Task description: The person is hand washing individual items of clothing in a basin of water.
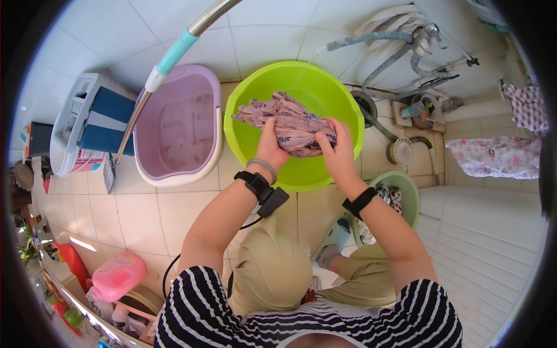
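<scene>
A bunched, wet-looking pinkish cloth (296, 126) with dark blue flower prints is held over a lime-green plastic basin (243, 148). My left hand (273, 145) grips its lower left part, thumb on top. On the right end, my right hand (337, 145) closes round the bundle with the thumb pressed on the cloth. A thin stream of water seems to fall into the basin's far side from a grey corrugated hose (370, 40) above it. The cloth and my hands hide much of the basin's bottom.
A purple-and-white tub (178, 126) stands left of the basin, with a mop pole (174, 52) slanting across it. At the right are a floor drain strainer (401, 153), a pale green bucket (409, 195) holding clothes, and a white ribbed panel (483, 243). A pink jug (119, 276) sits lower left.
</scene>
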`<state>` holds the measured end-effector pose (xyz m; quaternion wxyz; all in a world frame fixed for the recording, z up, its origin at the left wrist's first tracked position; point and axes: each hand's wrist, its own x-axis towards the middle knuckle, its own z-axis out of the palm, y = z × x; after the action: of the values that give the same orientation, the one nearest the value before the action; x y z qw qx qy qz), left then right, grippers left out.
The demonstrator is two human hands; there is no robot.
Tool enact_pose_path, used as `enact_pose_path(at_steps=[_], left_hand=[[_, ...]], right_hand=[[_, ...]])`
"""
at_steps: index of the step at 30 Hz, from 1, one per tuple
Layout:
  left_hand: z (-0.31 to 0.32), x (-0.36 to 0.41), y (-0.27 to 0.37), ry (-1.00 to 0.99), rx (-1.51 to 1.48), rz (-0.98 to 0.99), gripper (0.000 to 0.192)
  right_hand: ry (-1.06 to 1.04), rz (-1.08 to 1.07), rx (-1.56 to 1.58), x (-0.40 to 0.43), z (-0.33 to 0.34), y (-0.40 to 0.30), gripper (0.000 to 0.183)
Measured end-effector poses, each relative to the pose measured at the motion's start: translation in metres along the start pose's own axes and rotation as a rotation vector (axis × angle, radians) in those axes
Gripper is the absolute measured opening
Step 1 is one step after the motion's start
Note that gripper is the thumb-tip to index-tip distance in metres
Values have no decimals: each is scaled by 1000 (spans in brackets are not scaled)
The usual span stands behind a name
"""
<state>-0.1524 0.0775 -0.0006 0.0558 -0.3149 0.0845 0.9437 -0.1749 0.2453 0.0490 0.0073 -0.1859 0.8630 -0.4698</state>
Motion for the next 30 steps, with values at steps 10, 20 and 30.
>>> enact_pose_path(at_steps=[10,20,30], left_hand=[[13,0,-8,-52,94,-2,42],[28,-19,8,-196,401,110,55],[35,-12,-8,-335,847,186,49]], right_hand=[[-267,812,758,9,29,18,55],[-510,942,1100,33,9,33,80],[-569,657,748,76,-17,22,78]])
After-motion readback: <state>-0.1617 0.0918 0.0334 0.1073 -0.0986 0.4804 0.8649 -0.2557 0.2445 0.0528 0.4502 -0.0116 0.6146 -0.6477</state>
